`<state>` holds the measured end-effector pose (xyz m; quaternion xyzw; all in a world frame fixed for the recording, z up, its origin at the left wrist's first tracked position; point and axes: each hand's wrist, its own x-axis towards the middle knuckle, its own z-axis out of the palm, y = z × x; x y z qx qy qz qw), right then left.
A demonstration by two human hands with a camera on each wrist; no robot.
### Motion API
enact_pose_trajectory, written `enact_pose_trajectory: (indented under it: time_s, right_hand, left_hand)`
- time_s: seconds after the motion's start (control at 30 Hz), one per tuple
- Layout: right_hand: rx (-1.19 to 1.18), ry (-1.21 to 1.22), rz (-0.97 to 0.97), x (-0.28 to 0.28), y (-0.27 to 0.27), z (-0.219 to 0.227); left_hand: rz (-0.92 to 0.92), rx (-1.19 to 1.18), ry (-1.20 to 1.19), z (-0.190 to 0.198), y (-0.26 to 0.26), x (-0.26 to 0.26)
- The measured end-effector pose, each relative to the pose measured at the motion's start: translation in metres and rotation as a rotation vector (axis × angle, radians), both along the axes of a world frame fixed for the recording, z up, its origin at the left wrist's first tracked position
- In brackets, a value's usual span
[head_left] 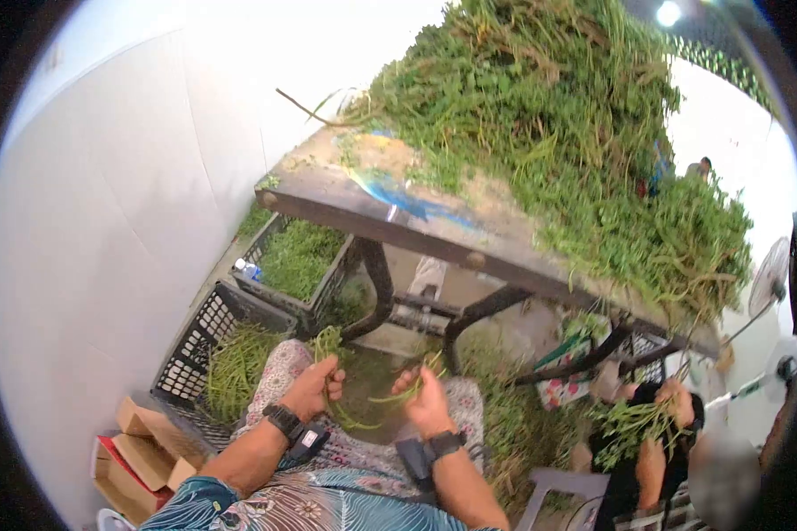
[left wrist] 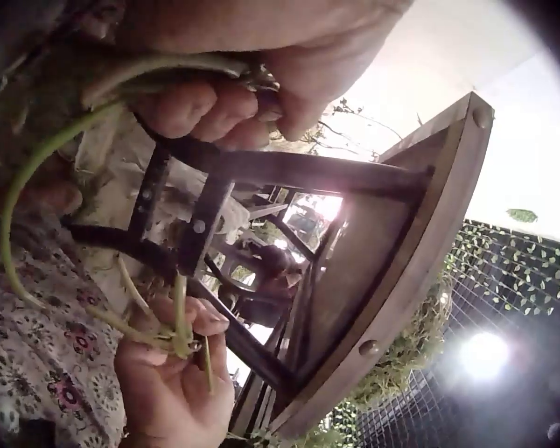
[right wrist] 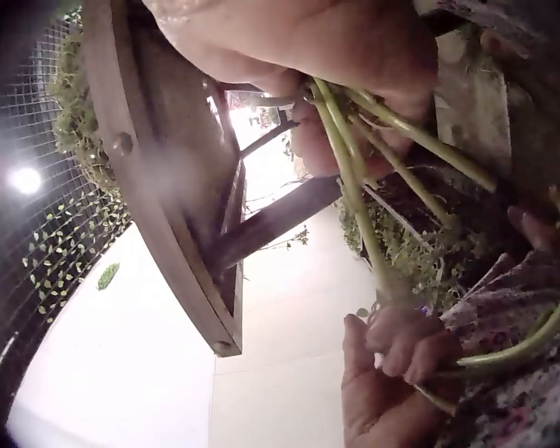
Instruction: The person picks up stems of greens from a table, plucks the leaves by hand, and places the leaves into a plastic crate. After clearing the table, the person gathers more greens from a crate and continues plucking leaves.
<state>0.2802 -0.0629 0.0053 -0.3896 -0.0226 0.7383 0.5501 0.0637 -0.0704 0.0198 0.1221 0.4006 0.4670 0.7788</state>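
Observation:
Over the lap, my left hand (head_left: 317,389) grips long green plant stems (left wrist: 21,205), their leafy tops poking out above the fist and a curved length hanging below. A short way to the right, my right hand (head_left: 428,405) pinches several green stems (right wrist: 355,191) between thumb and curled fingers. One thin stem end (head_left: 386,400) sticks out from the right hand toward the left one. In the right wrist view, a thick stem from the right hand reaches down to the left fingers (right wrist: 420,350). Part of each grip is hidden behind the palm.
A table (head_left: 328,208) ahead bears a large heap of leafy greens (head_left: 540,106). Black crates (head_left: 190,354) with stems and leaves stand at left, near cardboard boxes (head_left: 146,451). At right another person's hands (head_left: 651,469) hold greens. Plant scraps (head_left: 514,434) litter the floor.

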Motion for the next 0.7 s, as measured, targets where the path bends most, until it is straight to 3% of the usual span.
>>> enact_pose_trajectory:
  time_s: [0.07, 0.2, 0.27, 0.4, 0.53, 0.6, 0.7]
  right_hand:
    - [-0.094, 0.059, -0.018, 0.004, 0.002, -0.004]
    - [-0.051, -0.072, 0.015, 0.01, -0.013, 0.024]
    - [0.07, 0.039, 0.072, 0.024, -0.009, 0.005]
    - [0.221, 0.025, 0.061, 0.028, -0.023, 0.041]
    - [0.277, 0.211, 0.133, 0.049, -0.012, 0.014]
    - [0.334, -0.017, 0.102, 0.044, -0.017, 0.026]
    - [0.526, -0.444, 0.038, 0.019, -0.038, 0.063]
  left_hand:
    - [-0.02, -0.02, 0.005, -0.003, 0.002, 0.0]
    - [-0.034, -0.028, 0.064, -0.014, 0.003, 0.005]
    - [-0.048, -0.027, 0.089, -0.022, 0.008, 0.007]
    - [-0.101, -0.037, 0.102, -0.048, 0.014, 0.003]
    - [-0.12, -0.053, 0.022, -0.052, 0.014, -0.001]
    - [-0.134, -0.121, 0.074, -0.04, 0.017, -0.003]
    - [-0.129, -0.088, 0.059, -0.058, 0.018, -0.008]
